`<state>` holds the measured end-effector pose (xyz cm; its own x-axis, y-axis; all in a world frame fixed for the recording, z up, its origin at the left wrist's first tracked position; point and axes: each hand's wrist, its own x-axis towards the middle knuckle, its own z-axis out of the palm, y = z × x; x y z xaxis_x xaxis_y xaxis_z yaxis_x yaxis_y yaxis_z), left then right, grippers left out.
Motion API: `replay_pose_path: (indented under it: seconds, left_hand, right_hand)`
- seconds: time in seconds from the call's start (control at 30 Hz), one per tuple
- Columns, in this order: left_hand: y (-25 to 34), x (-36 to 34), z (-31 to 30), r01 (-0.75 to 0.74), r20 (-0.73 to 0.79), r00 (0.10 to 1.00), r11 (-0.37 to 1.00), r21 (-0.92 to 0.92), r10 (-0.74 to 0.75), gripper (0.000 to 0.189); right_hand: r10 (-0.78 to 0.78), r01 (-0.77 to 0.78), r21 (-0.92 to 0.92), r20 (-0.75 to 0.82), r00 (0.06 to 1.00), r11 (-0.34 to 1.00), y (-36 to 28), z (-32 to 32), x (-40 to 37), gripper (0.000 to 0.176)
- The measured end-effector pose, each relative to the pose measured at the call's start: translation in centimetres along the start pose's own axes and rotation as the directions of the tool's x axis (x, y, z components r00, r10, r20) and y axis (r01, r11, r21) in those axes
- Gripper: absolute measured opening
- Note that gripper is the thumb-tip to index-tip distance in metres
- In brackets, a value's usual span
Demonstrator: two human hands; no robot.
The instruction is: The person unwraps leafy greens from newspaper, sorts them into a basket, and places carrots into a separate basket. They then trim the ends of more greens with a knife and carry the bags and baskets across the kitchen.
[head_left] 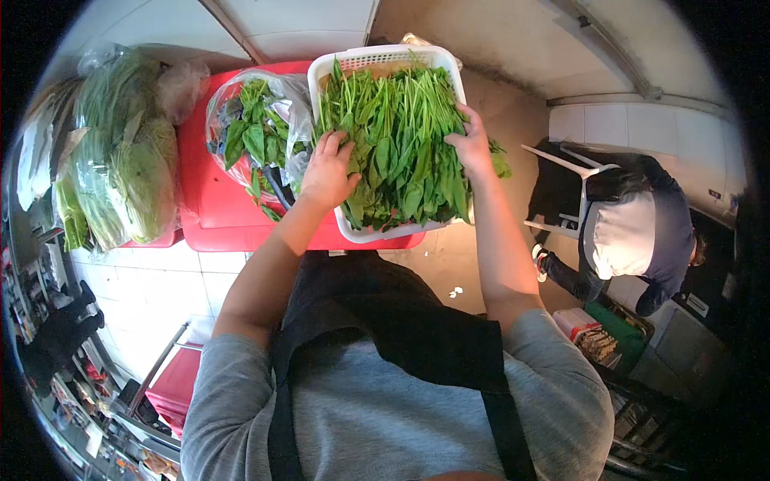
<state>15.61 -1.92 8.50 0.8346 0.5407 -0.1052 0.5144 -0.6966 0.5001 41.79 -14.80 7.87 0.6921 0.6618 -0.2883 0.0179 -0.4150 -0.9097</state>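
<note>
A white plastic basket (346, 58) is heaped with leafy greens (401, 152), their stems toward the far end and leaves toward me. My left hand (327, 170) lies over the left side of the greens by the basket's rim, fingers apart and slightly bent. At the right edge of the heap, my right hand (473, 144) touches the greens with its thumb spread from its fingers. Some of its fingertips are hidden by the stems. Left of the basket, a clear plastic bag (295, 100) stands open with more loose leaves (254, 140) inside.
The basket and bag rest on a red surface (241, 212). Big bagged bundles of long green vegetables (132, 168) stand at the left. On the right, a bent-over person (642, 224) is beside a white chair (577, 172). A red box (172, 389) is at lower left.
</note>
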Motion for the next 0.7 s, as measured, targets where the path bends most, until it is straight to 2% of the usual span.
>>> replay_pose_path:
  seconds: [0.07, 0.1, 0.13, 0.2, 0.23, 0.27, 0.33, 0.37, 0.4, 0.47, 0.57, 0.63, 0.67, 0.7]
  left_hand:
    - [-0.1, 0.0, 0.0, 0.006, -0.015, 1.000, 0.997, -0.077, -0.007, 0.057]
    - [-0.1, 0.1, 0.0, 0.004, -0.019, 1.000, 0.993, -0.115, -0.007, 0.056]
    - [0.2, 0.1, 0.1, -0.012, -0.052, 0.999, 0.994, -0.106, 0.007, 0.055]
    - [0.7, 0.0, -0.1, -0.048, -0.119, 0.992, 0.995, -0.086, 0.038, 0.054]
    - [0.7, -0.1, 0.2, -0.060, -0.135, 0.990, 0.994, -0.093, 0.047, 0.053]
    - [0.8, -0.1, 0.0, -0.066, -0.121, 0.991, 0.998, -0.023, 0.063, 0.053]
    - [1.2, -0.5, -0.4, -0.077, -0.092, 0.992, 0.991, 0.114, 0.088, 0.053]
    - [1.6, -0.6, -0.6, -0.063, -0.122, 0.990, 0.992, 0.107, 0.076, 0.052]
    - [2.0, -0.6, -0.9, -0.083, -0.142, 0.985, 0.993, 0.081, 0.094, 0.052]
    - [2.7, -0.4, -1.2, -0.122, -0.184, 0.975, 0.992, 0.031, 0.126, 0.051]
    - [4.2, -0.1, -1.2, -0.219, -0.229, 0.950, 0.976, -0.008, 0.211, 0.049]
    - [5.1, 0.4, -1.0, -0.255, -0.246, 0.939, 0.966, -0.035, 0.240, 0.048]
    - [5.6, 0.7, -1.0, -0.278, -0.234, 0.937, 0.959, -0.052, 0.259, 0.048]
    - [6.2, 1.1, -1.0, -0.301, -0.223, 0.934, 0.951, -0.070, 0.279, 0.047]
  right_hand:
    - [-0.152, 0.128, -0.302, -0.057, 0.987, 0.945, 0.2, 1.4, -0.4, 0.065]
    - [-0.039, 0.024, -0.377, -0.031, 0.999, 0.926, -2.3, 2.9, -2.0, 0.065]
    - [-0.268, 0.217, -0.552, -0.013, 0.963, 0.806, -1.9, 4.7, -2.8, 0.066]
    - [-0.196, 0.209, -0.735, 0.105, 0.975, 0.645, -4.5, 8.1, -6.2, 0.058]
    - [-0.200, 0.223, -0.707, 0.117, 0.973, 0.671, -5.8, 8.7, -7.3, 0.052]
    - [-0.204, 0.236, -0.679, 0.129, 0.971, 0.695, -6.5, 8.8, -7.9, 0.046]
    - [-0.354, 0.320, -0.603, 0.065, 0.933, 0.731, -6.6, 6.2, -6.9, 0.039]
    - [-0.425, 0.364, -0.567, 0.028, 0.905, 0.739, -6.4, 4.3, -6.2, 0.036]
    - [-0.450, 0.308, -0.611, -0.088, 0.889, 0.729, -5.7, 2.5, -4.9, 0.035]
    - [-0.427, 0.129, -0.767, -0.201, 0.882, 0.628, -4.5, -1.1, -3.4, 0.041]
    - [-0.210, 0.012, -0.883, -0.098, 0.973, 0.468, -1.7, -1.3, -4.5, 0.051]
    - [-0.135, 0.185, -0.811, 0.132, 0.982, 0.555, -2.1, 1.4, -6.5, 0.059]
    - [-0.176, 0.231, -0.793, 0.158, 0.972, 0.563, -1.2, 3.7, -7.9, 0.060]
    - [-0.149, 0.244, -0.829, 0.195, 0.969, 0.503, -1.5, 5.1, -9.1, 0.061]
